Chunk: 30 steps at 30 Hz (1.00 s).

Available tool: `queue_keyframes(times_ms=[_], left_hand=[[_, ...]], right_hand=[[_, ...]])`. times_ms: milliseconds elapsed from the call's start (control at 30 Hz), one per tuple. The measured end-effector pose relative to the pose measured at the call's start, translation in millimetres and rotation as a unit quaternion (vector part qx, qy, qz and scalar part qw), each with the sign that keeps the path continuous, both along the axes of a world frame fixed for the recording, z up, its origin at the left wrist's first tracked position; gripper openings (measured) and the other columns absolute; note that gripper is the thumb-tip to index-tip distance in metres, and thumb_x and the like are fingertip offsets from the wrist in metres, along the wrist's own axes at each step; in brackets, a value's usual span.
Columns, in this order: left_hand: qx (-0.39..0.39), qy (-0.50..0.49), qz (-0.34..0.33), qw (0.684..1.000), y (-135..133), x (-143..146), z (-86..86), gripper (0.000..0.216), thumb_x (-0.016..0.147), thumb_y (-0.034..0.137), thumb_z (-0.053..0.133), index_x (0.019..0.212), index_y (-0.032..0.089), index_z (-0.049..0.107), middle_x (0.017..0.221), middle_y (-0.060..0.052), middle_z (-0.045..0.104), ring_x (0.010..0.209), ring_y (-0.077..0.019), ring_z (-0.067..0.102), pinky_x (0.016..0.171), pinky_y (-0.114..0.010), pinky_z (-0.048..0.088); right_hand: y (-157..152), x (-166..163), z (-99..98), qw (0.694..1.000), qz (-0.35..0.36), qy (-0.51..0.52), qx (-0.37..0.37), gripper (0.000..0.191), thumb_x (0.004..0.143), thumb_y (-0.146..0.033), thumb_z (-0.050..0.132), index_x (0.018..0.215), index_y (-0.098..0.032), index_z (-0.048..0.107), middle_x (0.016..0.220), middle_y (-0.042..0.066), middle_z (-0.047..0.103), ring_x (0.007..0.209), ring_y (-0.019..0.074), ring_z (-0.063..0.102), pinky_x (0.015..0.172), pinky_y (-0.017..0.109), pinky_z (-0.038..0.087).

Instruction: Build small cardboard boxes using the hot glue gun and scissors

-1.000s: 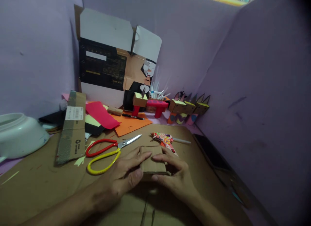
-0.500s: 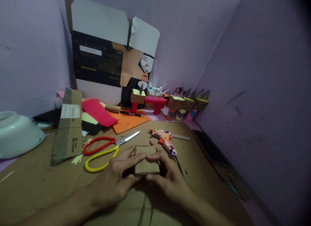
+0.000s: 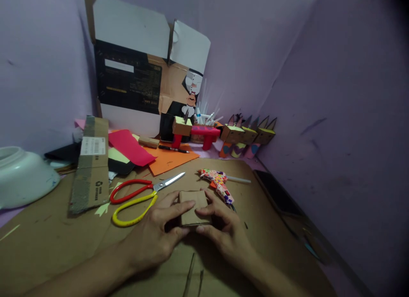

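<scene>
A small brown cardboard box (image 3: 193, 214) is held between my two hands, low in the middle of the head view. My left hand (image 3: 159, 229) grips its left side, index finger across the top and thumb at the near edge. On the right side, my right hand (image 3: 223, 226) holds it the same way, fingertips on the top face. The box's underside and far side are hidden. Just left of my left hand lie scissors (image 3: 156, 187) with one red and one yellow handle. Beyond my right hand rests a flower-patterned glue gun (image 3: 217, 182) with a glue stick in its back.
A cardboard sheet (image 3: 64, 246) covers the table. A folded cardboard strip (image 3: 91, 169) and a white bowl-like vessel (image 3: 25, 177) stand left. Coloured paper (image 3: 131, 147), a pen (image 3: 174, 149) and cardboard animal figures (image 3: 233, 135) sit at the back. A dark phone-like slab (image 3: 275, 192) lies right.
The box and both hands have shifted very slightly to the right. My fingers have moved a little on the top face, and both hands still hold the box.
</scene>
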<state>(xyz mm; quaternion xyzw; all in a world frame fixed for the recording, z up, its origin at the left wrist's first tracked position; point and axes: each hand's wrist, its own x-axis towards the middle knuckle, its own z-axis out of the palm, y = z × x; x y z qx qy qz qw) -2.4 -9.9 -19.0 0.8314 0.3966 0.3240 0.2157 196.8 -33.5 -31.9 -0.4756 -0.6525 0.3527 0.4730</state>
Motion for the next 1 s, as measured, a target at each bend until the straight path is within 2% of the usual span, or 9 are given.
queue_keyframes(times_ms=[200, 367, 600, 700, 833, 1000], left_hand=[[0.029, -0.019, -0.006, 0.999, 1, 0, 1.0, 0.044, 0.073, 0.025, 0.067, 0.117, 0.022, 0.064, 0.124, -0.015, 0.062, 0.116, -0.0325, 0.057, 0.092, -0.047, 0.050], [0.051, -0.004, -0.004, 0.999, 3, -1, 0.7, 0.044, 0.074, 0.025, 0.066, 0.117, 0.020, 0.064, 0.125, -0.018, 0.060, 0.114, -0.0327, 0.058, 0.091, -0.045, 0.051], [0.090, -0.048, -0.041, 0.994, 2, -1, 6.8, 0.040, 0.078, 0.023, 0.062, 0.118, 0.023, 0.063, 0.126, -0.013, 0.060, 0.116, -0.0262, 0.057, 0.094, -0.038, 0.050], [0.083, -0.058, -0.033, 0.994, 2, -1, 6.3, 0.037, 0.080, 0.026, 0.062, 0.116, 0.023, 0.064, 0.125, -0.013, 0.060, 0.117, -0.0272, 0.056, 0.094, -0.039, 0.050], [0.072, -0.080, -0.041, 0.993, 3, 1, 5.0, 0.035, 0.080, 0.027, 0.062, 0.116, 0.024, 0.064, 0.118, -0.011, 0.064, 0.112, -0.0249, 0.059, 0.089, -0.035, 0.053], [0.109, -0.118, -0.057, 0.985, 1, 3, 7.4, 0.035, 0.080, 0.019, 0.061, 0.114, 0.027, 0.064, 0.118, -0.008, 0.063, 0.111, -0.0223, 0.060, 0.088, -0.032, 0.053]], right_hand=[[0, -1, 0.4, 1.000, -0.019, 0.006, -0.004, 0.021, 0.066, -0.021, 0.076, 0.086, -0.022, 0.072, 0.132, 0.017, 0.056, 0.133, 0.0326, 0.038, 0.106, 0.055, 0.026], [0, -2, 3.2, 0.998, -0.011, 0.056, -0.009, 0.021, 0.066, -0.020, 0.076, 0.085, -0.028, 0.072, 0.107, 0.008, 0.071, 0.132, 0.0289, 0.040, 0.106, 0.051, 0.028], [-5, -4, 11.8, 0.996, -0.033, 0.078, -0.006, 0.021, 0.063, -0.018, 0.076, 0.082, -0.027, 0.074, 0.132, 0.008, 0.057, 0.128, 0.0281, 0.045, 0.101, 0.043, 0.038], [-6, -7, 16.5, 0.994, -0.044, 0.096, -0.014, 0.021, 0.063, -0.016, 0.075, 0.081, -0.027, 0.073, 0.136, 0.007, 0.053, 0.129, 0.0268, 0.044, 0.099, 0.040, 0.041], [-6, -9, 19.3, 0.994, -0.030, 0.106, -0.010, 0.019, 0.065, -0.015, 0.074, 0.080, -0.027, 0.073, 0.137, 0.005, 0.051, 0.131, 0.0246, 0.041, 0.102, 0.038, 0.039], [-6, -7, 15.4, 0.992, -0.014, 0.118, 0.036, 0.017, 0.066, -0.020, 0.077, 0.081, -0.026, 0.073, 0.136, 0.006, 0.053, 0.127, 0.0252, 0.046, 0.103, 0.041, 0.037]])
